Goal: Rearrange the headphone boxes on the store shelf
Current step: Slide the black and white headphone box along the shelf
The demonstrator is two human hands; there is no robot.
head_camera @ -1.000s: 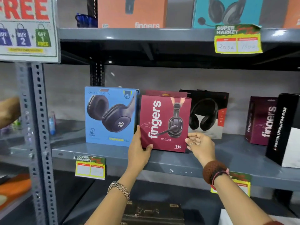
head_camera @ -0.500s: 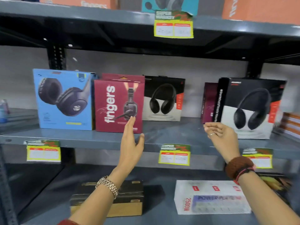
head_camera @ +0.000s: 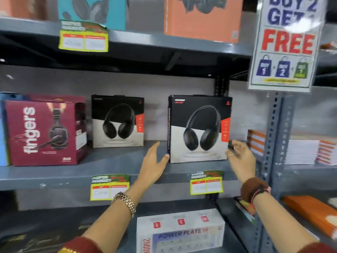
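Observation:
A black-and-white headphone box (head_camera: 199, 128) stands upright at the right of the grey middle shelf (head_camera: 113, 170). My left hand (head_camera: 155, 161) is spread open, its thumb tip touching the box's lower left corner. My right hand (head_camera: 239, 157) is at the box's lower right corner, fingers curled loosely against that edge. A second, similar black-and-white box (head_camera: 117, 121) stands further back in the middle. A maroon "fingers" headphone box (head_camera: 43, 132) stands at the left, with another maroon box behind it and a blue box (head_camera: 2, 128) at the frame edge.
The upper shelf holds a teal box (head_camera: 93, 11) and an orange box (head_camera: 202, 17). A "FREE" offer sign (head_camera: 284, 44) hangs on the right upright. Stacked notebooks (head_camera: 299, 150) lie beyond that upright. A white "POWER PLATE" box (head_camera: 180, 232) lies on the shelf below.
The view has swung right. Both hands left the maroon box and moved to the right-hand black-and-white box, which now faces forward instead of standing angled.

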